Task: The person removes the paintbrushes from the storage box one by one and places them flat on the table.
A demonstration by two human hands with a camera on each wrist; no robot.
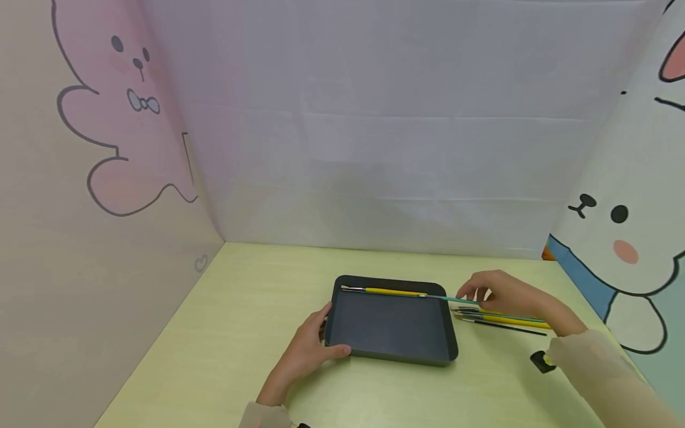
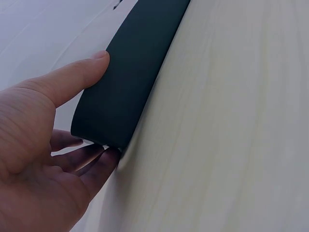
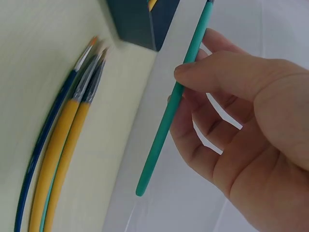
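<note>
A dark shallow tray (image 1: 390, 330) stands in front of me. My left hand (image 1: 306, 349) grips its near left corner; in the left wrist view the thumb presses the outer wall and the other fingers curl round the corner. A yellow-handled paintbrush (image 1: 393, 292) lies inside along the far side. Over the tray's right rim, my right hand (image 1: 500, 290) pinches a green-handled paintbrush (image 3: 161, 128) between thumb and fingers, its bristle end toward the tray. Below that hand, several paintbrushes lie on the table, among them yellow-handled ones (image 3: 57, 145) and a dark blue one (image 3: 36, 145).
The pale yellow-green tabletop (image 1: 235, 309) meets a white sheet (image 1: 374, 178) at the back. Cartoon-printed sheets stand on both sides, a pink figure (image 1: 123, 172) left and a white one (image 1: 642, 178) right. A small black object (image 1: 543, 361) shows beside the right sleeve.
</note>
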